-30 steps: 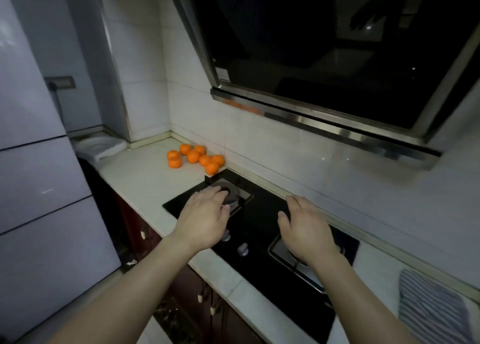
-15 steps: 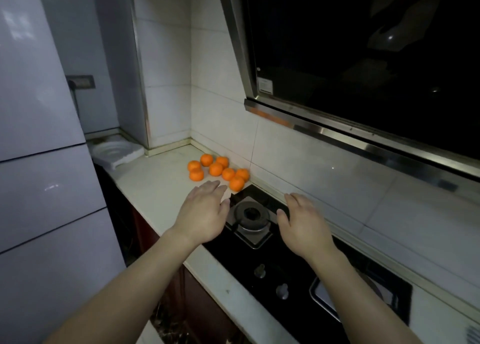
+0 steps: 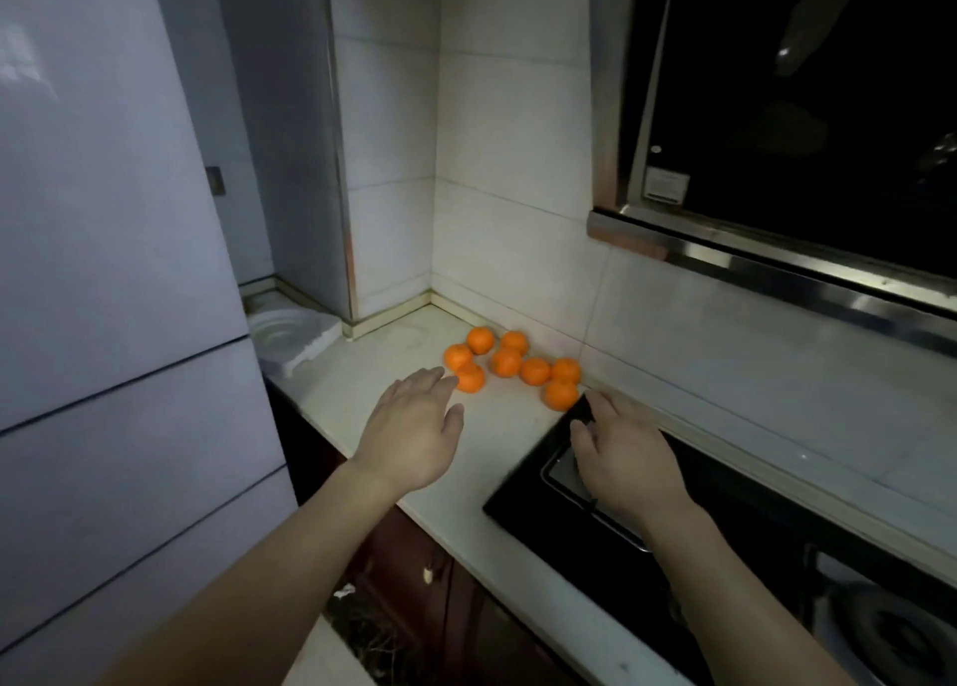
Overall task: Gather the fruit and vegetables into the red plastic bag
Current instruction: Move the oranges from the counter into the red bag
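Several small oranges lie in a loose cluster on the white counter, close to the tiled back wall. My left hand hovers palm down just in front of the nearest orange, fingers apart and holding nothing. My right hand is over the near left corner of the black stove, fingertips close to the rightmost front orange, also with nothing in it. No red plastic bag is in view.
A black gas stove fills the counter to the right, under a dark range hood. A tall pale fridge stands at the left. A white foam piece sits in the back corner beside it.
The view has swung left and nearer to the oranges. Both hands have moved forward along the counter from over the stove toward the fruit.
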A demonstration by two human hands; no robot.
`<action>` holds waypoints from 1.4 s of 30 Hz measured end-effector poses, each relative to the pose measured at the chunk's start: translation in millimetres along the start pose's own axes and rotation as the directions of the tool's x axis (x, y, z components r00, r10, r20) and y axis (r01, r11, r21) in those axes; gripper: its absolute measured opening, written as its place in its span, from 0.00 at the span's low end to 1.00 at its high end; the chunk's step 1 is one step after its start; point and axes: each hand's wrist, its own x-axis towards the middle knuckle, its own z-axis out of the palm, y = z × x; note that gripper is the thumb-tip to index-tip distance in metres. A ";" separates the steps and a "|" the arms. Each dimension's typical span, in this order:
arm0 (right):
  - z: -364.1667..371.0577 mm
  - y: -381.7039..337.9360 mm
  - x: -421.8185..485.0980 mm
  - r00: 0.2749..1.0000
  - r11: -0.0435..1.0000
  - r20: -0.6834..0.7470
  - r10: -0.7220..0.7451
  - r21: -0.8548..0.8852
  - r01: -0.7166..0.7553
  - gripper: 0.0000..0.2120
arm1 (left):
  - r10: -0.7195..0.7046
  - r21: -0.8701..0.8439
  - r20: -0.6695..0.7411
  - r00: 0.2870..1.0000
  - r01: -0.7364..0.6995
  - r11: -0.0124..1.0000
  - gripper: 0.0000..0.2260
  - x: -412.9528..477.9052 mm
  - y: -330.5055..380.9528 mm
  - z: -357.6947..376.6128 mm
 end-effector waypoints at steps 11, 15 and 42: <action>75.6 -29.9 76.3 0.996 0.998 0.068 0.060 -0.025 -0.058 0.28 | -0.001 -0.011 0.054 0.999 0.002 1.000 0.22 65.3 -89.4 17.6; 102.1 -28.3 124.7 0.997 0.998 0.046 0.058 0.002 -0.058 0.30 | 0.000 -0.013 0.068 0.998 0.001 1.000 0.22 102.3 -114.8 29.7; 190.1 14.8 248.8 0.890 0.893 0.117 0.441 -0.162 -0.421 0.33 | 0.318 -0.210 0.230 0.920 -0.272 0.939 0.20 317.9 -174.9 104.4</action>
